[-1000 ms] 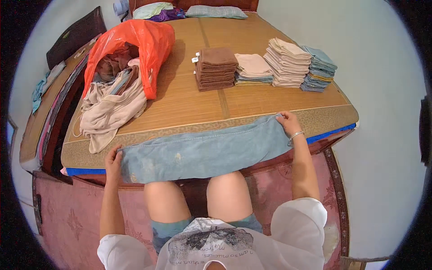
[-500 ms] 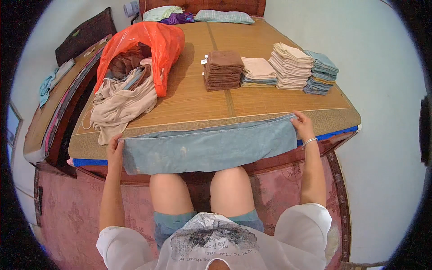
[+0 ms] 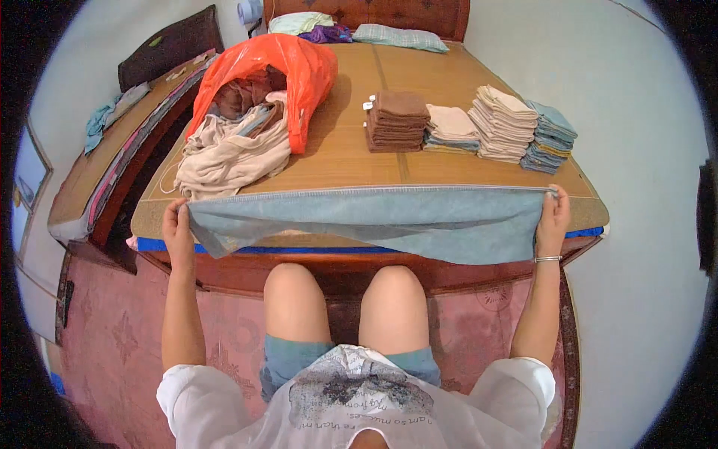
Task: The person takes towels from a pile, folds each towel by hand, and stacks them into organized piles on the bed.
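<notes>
A blue-grey towel [image 3: 419, 221] hangs stretched between my hands above the near edge of the bed. My left hand [image 3: 178, 228] pinches its left upper corner. At the other end my right hand [image 3: 552, 217], with a bracelet at the wrist, grips the right upper corner. The top edge is pulled nearly straight, while the lower edge hangs loose and rises in the middle. Beyond the towel lie folded stacks: a brown stack [image 3: 396, 123], a low pinkish stack [image 3: 450, 127] with blue below, a tall cream stack [image 3: 505, 123] and a blue stack [image 3: 550, 138].
An orange-red plastic bag [image 3: 314, 82] lies at the left of the bed mat [image 3: 359, 168], with loose cream cloth [image 3: 232, 161] spilling out. Pillows [image 3: 400, 37] rest by the headboard [image 3: 419, 13]. Another, narrower bed [image 3: 142, 127] stands at the left, and a wall [image 3: 643, 187] at the right.
My hands have moved farther apart, pulling the towel wider and tauter. Its lower edge has swung up toward the bed, baring the bed's front. The view has shifted slightly.
</notes>
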### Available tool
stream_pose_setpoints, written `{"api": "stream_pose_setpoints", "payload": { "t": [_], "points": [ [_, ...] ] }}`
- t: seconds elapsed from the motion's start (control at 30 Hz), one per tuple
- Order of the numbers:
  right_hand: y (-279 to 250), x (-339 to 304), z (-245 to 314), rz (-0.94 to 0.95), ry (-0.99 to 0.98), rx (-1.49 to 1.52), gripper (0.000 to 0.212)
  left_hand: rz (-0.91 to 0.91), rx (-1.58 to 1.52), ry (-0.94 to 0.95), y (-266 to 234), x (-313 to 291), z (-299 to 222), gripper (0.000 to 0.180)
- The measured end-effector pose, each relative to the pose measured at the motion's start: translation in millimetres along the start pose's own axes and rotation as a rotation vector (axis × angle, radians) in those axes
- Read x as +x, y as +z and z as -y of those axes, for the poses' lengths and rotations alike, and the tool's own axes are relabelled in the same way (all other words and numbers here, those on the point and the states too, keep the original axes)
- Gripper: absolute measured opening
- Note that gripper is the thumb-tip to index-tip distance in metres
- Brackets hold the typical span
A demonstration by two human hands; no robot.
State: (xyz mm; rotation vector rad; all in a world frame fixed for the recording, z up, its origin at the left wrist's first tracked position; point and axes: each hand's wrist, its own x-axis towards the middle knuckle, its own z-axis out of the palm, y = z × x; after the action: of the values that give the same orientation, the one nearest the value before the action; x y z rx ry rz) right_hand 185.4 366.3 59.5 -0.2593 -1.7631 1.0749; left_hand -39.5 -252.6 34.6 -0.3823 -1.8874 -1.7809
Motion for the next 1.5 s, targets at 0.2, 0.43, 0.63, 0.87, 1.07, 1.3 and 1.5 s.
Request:
{"api": "stream_pose_setpoints", "payload": {
  "t": [0.2, 0.43, 0.63, 0.87, 1.07, 1.3, 1.5],
  "points": [
    [19, -4, -14, -0.039, -0.155, -0.288, 0.019, -0.105, 0.297, 0.097, 20, 1, -4, 0.015],
    [45, 3, -71, 0.112, -0.052, -0.666, 0.021, 0.081, 0.678, 0.339, 60, 14, 53, 0.014],
    [85, 0, -120, 0.247, 0.146, -0.931, 0.024, 0.121, 0.921, 0.166, 99, 11, 87, 0.014],
    [77, 3, -139, 0.170, -0.009, -0.848, 0.027, 0.119, 0.854, 0.170, 104, 14, 90, 0.016],
    [81, 5, -125, 0.282, 0.074, -0.979, 0.031, 0.126, 0.818, 0.204, 103, 17, 92, 0.020],
    [97, -8, -75, 0.308, -0.257, -0.955, 0.045, 0.144, 1.027, 0.218, 100, 20, 73, 0.030],
    [187, -110, 0, 0.760, -0.373, -0.726, 0.055, 0.703, 0.857, 0.551, 206, -67, 4, 0.050]
  ]
}}
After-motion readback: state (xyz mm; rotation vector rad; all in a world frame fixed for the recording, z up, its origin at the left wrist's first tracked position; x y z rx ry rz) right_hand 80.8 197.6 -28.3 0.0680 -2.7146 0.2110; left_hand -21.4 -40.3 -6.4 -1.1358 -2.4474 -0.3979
